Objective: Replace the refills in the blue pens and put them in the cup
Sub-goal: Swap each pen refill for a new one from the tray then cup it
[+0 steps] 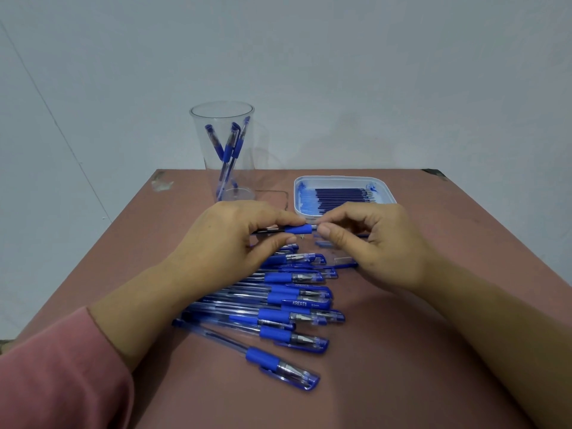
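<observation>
My left hand (229, 243) grips a blue pen (297, 229) by its rubber grip and holds it level above the table. My right hand (371, 243) pinches the metal tip end of that same pen between thumb and forefinger. Below the hands lies a row of several capped blue pens (278, 314) on the brown table. A clear plastic cup (224, 150) stands at the back left with three blue pens in it. A white tray (301, 193) at the back right holds several dark blue refills (340, 196).
The brown table (402, 351) has bare room on its right and front. A few small loose pen parts (343, 260) lie under my right hand. A pale wall rises behind the table's far edge.
</observation>
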Available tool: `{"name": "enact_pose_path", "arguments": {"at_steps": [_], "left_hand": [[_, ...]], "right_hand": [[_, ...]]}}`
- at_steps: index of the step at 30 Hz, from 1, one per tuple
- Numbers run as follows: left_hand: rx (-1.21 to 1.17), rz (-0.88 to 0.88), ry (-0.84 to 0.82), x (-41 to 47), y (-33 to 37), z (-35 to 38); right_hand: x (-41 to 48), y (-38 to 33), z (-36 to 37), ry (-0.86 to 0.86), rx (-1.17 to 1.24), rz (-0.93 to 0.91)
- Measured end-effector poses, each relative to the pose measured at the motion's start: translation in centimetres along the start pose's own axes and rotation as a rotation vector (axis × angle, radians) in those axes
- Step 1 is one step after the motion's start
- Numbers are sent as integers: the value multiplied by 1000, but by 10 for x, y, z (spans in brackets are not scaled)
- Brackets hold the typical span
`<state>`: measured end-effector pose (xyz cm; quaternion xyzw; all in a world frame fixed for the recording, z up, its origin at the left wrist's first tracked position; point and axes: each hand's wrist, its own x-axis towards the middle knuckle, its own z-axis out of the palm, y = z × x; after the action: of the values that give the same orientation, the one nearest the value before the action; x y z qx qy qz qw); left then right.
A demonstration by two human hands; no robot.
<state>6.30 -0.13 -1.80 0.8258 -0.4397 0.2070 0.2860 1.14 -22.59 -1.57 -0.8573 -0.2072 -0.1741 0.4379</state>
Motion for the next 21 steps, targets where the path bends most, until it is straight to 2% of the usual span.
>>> {"name": "enact_pose_path", "arguments": {"at_steps": [8, 11, 15, 18, 21], "left_hand": [[-12, -45, 27, 0, -3, -1], [10, -52, 27, 1, -7, -3], [35, -76, 25, 2, -9, -5], [38, -65, 7, 2, -8, -5], [27, -65, -14, 1, -8, -3]], "right_hand": [[2, 4, -7, 54, 31, 45], [4, 10, -16, 25, -130, 60], [6, 20, -25, -200, -429, 52], [8, 18, -21, -385, -523, 57], [10, 14, -17, -447, -590, 46]]}}
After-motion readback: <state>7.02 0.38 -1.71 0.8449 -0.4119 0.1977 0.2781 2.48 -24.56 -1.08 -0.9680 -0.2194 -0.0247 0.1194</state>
